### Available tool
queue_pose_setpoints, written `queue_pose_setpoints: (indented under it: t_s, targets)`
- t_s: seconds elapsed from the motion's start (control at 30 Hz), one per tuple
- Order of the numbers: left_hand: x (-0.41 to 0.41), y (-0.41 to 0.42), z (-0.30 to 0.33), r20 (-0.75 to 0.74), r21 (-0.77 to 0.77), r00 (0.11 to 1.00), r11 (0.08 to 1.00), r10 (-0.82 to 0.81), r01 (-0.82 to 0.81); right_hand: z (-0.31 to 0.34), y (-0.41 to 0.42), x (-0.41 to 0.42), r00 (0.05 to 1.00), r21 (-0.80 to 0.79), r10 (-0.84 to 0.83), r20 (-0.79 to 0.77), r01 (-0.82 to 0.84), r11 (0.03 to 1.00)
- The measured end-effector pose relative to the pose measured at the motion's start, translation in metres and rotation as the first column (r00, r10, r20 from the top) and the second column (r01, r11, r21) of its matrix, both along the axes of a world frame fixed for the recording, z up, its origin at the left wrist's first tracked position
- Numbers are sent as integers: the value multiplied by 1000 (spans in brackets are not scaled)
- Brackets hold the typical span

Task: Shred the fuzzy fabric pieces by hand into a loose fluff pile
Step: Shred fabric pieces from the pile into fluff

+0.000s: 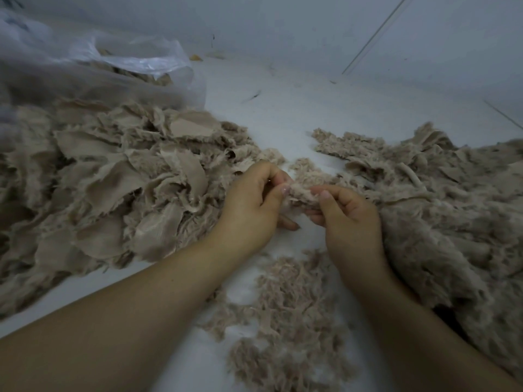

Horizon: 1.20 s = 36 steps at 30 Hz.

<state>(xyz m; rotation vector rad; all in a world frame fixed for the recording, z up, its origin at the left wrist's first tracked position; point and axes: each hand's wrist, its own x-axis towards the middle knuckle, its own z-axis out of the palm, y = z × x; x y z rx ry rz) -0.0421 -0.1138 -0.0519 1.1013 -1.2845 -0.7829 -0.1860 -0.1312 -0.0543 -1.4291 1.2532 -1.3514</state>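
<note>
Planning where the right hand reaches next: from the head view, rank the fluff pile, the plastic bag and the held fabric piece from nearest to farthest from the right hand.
1. Fabric piece: pinched in the right hand, shared with the left hand.
2. Fluff pile: on the floor, just below the wrist.
3. Plastic bag: far upper left.

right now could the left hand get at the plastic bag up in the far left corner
Probably not at once. The left hand is busy pinching the fuzzy piece together with the right hand, and the heap of fabric pieces lies between it and the plastic bag. It would have to let go first.
</note>
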Motion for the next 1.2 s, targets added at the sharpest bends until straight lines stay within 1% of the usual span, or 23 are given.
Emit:
queue_pose_setpoints:
  t_s: [0.07, 0.13, 0.2, 0.27, 0.3, 0.33, 0.4, 0.53, 0.6, 0.73, 0.8, 0.9, 1.0, 1.1, 1.2]
  targets:
    - [1, 2, 1, 55, -18, 998, 1000, -2, 3, -1, -1, 0, 1000, 31, 8, 14, -8, 1000]
    - [1, 3, 2, 182, -23, 983, 999, -19, 24, 0, 0, 0, 997, 69, 44, 63, -48, 996]
    - [1, 3, 3, 342, 15, 939, 999, -42, 39, 1, 1, 0, 994, 74, 68, 87, -74, 994]
    - [0, 3, 3, 478, -5, 877, 999, -40, 48, 2, 2, -1, 995, 64, 80, 54, -83, 994]
    - [0, 2, 3, 503, -37, 864, 998, -20, 45, 2, 3, -1, 995, 58, 93, 35, -95, 994]
    - [1, 1, 4, 490, -60, 872, 998, 5, 28, 1, 3, -2, 994, 50, 105, 10, -105, 993]
    - [2, 0, 3, 407, -63, 913, 998, 32, -6, 0, 3, -1, 993, 26, 112, -34, -112, 993]
    - [2, 0, 4, 254, -52, 967, 999, 17, -4, -2, 2, -1, 993, -4, 74, -88, -75, 997]
    - [0, 1, 6, 174, -50, 984, 998, 31, -22, -3, 1, -1, 991, -29, 35, -131, -40, 999]
    - [2, 1, 7, 32, -32, 996, 996, 84, -83, -4, 1, -1, 991, -78, 29, -133, -40, 996]
    - [5, 0, 8, -53, -17, 994, 995, 93, -94, -3, 0, -1, 994, -81, 10, -104, -19, 997]
    - [7, 1, 10, -141, 1, 989, 999, 50, -50, -3, -2, -2, 998, -35, -37, -41, 35, 999]
    - [6, 1, 8, -225, 64, 974, 998, 18, -4, -7, -6, -3, 996, 5, -85, -12, 85, 996]
    - [8, -2, 7, -390, 111, 921, 993, 18, 28, -8, -7, -4, 995, -30, -93, -47, 92, 995]
    - [10, -4, 6, -480, 129, 877, 991, 31, 36, -10, -7, -4, 991, -50, -98, -91, 94, 994]
